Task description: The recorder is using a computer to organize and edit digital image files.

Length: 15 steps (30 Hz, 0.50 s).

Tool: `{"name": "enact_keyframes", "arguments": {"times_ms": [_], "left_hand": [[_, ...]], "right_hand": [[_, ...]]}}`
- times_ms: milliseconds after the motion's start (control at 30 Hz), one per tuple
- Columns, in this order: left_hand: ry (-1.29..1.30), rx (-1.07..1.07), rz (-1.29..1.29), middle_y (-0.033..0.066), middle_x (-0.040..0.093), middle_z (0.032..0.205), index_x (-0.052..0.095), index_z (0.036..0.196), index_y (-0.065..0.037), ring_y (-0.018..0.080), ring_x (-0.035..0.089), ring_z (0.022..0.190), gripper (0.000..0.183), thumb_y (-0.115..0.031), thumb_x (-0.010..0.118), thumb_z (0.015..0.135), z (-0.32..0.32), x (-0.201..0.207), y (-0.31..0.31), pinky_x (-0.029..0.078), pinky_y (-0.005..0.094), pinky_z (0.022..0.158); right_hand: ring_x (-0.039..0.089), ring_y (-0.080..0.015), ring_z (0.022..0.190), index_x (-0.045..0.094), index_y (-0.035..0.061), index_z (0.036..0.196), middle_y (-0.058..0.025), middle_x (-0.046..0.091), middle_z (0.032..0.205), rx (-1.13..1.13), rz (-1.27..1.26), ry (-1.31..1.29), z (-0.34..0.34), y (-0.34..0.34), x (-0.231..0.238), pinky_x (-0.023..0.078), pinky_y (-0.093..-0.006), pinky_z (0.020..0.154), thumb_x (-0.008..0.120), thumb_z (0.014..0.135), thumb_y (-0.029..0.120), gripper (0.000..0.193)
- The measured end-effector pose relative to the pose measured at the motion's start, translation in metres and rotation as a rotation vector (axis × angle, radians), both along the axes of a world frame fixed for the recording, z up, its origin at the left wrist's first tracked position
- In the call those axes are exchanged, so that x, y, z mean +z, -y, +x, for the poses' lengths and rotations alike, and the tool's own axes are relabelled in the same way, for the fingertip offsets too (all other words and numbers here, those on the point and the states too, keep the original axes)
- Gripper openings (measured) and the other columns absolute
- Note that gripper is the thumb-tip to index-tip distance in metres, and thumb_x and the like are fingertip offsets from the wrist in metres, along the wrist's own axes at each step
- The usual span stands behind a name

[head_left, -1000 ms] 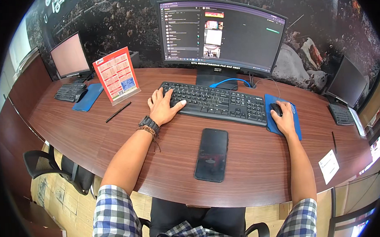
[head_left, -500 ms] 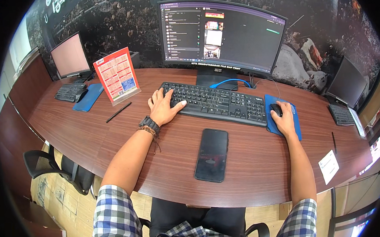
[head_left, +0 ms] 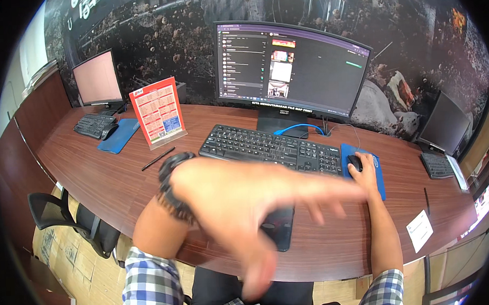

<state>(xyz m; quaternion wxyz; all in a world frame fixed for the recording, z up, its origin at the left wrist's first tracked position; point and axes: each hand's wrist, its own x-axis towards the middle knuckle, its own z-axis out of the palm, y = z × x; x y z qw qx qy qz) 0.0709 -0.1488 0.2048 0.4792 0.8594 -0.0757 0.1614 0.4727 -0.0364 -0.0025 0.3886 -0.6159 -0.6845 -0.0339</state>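
My left hand (head_left: 230,194) is raised close to the camera, blurred by motion, with thumb and fingers stretched apart and nothing held. It wears a dark watch (head_left: 173,180) at the wrist. Beneath it lies a black smartphone (head_left: 283,235), partly covered by the hand. A black keyboard (head_left: 249,144) sits behind the hand, its front edge partly hidden. On the right, my right hand (head_left: 366,175) rests curled over a black computer mouse (head_left: 355,163) on a blue mouse pad (head_left: 381,187).
A curved monitor (head_left: 317,73) showing a chat list stands behind the keyboard. Left are a red-bordered sign (head_left: 158,112), a pen (head_left: 158,158) and another keyboard (head_left: 90,125). To the right, a white paper (head_left: 420,231) lies on the brown desk (head_left: 325,252).
My left hand has left the keyboard, lifted toward the camera and swung right over the phone. My right hand stays on the mouse. The view has tilted slightly upward.
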Motion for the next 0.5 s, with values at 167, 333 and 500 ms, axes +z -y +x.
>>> {"name": "enact_keyframes", "arguments": {"times_ms": [167, 333, 500], "left_hand": [[0.297, -0.164, 0.449, 0.0246, 0.062, 0.118, 0.060, 0.127, 0.010, 0.0354, 0.063, 0.092, 0.066, -0.039, 0.073, 0.085, -0.012, 0.003, 0.054, 0.052, 0.0415, 0.078], [1.007, 0.193, 0.570, 0.0150, 0.071, 0.096, 0.072, 0.109, 0.010, 0.0222, 0.065, 0.071, 0.030, -0.006, 0.073, 0.084, 0.015, -0.038, 0.072, 0.054, 0.0323, 0.059], [0.748, 0.186, 0.478, 0.0137, 0.066, 0.084, 0.070, 0.090, 0.009, 0.0233, 0.062, 0.069, 0.014, -0.002, 0.072, 0.081, 0.002, -0.017, 0.078, 0.053, 0.0336, 0.059]], "right_hand": [[0.057, -0.0379, 0.114, 0.061, -0.0002, 0.126, -0.0191, 0.056, 0.121, -0.030, 0.001, 0.005, 0.007, 0.006, -0.003, 0.046, -0.0425, 0.100, 0.072, 0.083, 0.019, 0.049], [0.058, -0.0374, 0.112, 0.063, 0.0011, 0.124, -0.0190, 0.057, 0.119, 0.001, 0.028, 0.017, -0.004, 0.004, 0.004, 0.047, -0.0426, 0.099, 0.072, 0.083, 0.017, 0.045], [0.058, -0.0357, 0.112, 0.067, 0.0028, 0.119, -0.0179, 0.057, 0.117, 0.034, 0.010, -0.001, -0.004, 0.006, 0.007, 0.047, -0.0418, 0.098, 0.072, 0.083, 0.016, 0.039]]}}
